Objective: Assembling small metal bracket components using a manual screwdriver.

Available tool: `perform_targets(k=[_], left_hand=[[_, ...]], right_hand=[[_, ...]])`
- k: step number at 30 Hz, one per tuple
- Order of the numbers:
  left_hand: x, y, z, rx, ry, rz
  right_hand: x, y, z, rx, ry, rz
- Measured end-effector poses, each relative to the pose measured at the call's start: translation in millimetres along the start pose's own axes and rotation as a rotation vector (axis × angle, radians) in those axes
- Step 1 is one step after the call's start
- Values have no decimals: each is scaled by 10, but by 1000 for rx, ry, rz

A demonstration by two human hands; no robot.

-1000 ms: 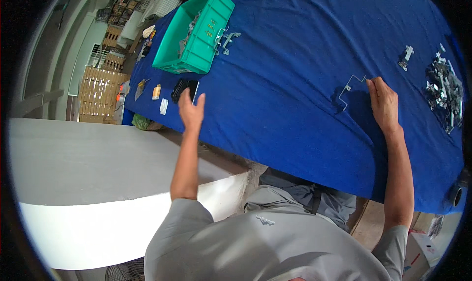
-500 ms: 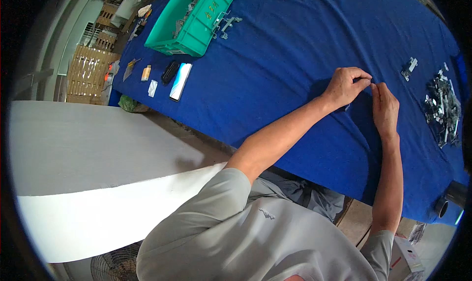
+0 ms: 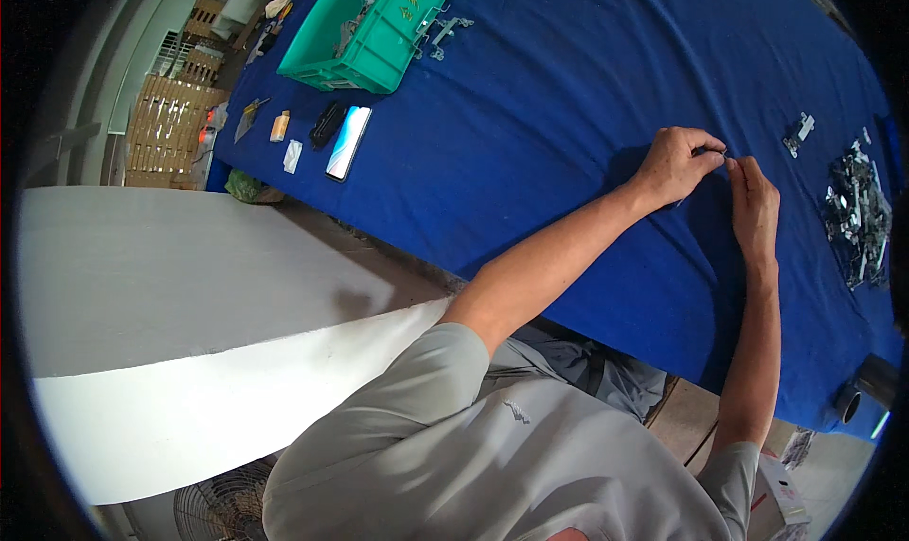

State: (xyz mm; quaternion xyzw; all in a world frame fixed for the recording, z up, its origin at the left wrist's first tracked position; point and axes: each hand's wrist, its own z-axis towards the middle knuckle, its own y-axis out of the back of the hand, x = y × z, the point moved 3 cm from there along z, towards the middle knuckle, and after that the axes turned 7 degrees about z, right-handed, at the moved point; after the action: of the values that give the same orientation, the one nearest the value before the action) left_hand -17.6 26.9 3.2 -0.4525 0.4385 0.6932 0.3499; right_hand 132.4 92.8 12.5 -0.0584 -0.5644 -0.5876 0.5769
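Note:
My left hand (image 3: 672, 167) is closed in a pinch above the blue cloth (image 3: 530, 153), thumb and forefinger pressed together. Right beside it, my right hand (image 3: 756, 208) also pinches, and the fingertips of both hands nearly meet. A small dark piece (image 3: 725, 153) shows between them, too small to name and mostly covered by the fingers. To the right of my hands lies a single grey metal bracket-like part (image 3: 800, 134). Beyond it is a heap of similar metal parts (image 3: 860, 214).
A green plastic bin (image 3: 383, 53) with grey parts inside stands at the far left, with loose brackets (image 3: 445, 37) beside it. A phone (image 3: 349, 143), black case (image 3: 328, 124) and small orange-and-white bottle (image 3: 280, 126) lie nearer. A dark tube (image 3: 849, 404) is at the right edge.
The view has shifted slightly. Both hands keep their pinch, and their fingertips have come a little closer together.

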Motion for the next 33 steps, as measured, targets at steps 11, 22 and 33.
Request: perform_targets(k=[11,22,33], left_hand=[[-2,9,-7,36,124,-128],[16,-68,9,-37,6,-45],[45,-94,25,-194,-118,-29]], right_hand=[[112,26,5,-70,167,-53],[5,41,-14,-5,44,-29],[78,72,56,-21,-146,9]])
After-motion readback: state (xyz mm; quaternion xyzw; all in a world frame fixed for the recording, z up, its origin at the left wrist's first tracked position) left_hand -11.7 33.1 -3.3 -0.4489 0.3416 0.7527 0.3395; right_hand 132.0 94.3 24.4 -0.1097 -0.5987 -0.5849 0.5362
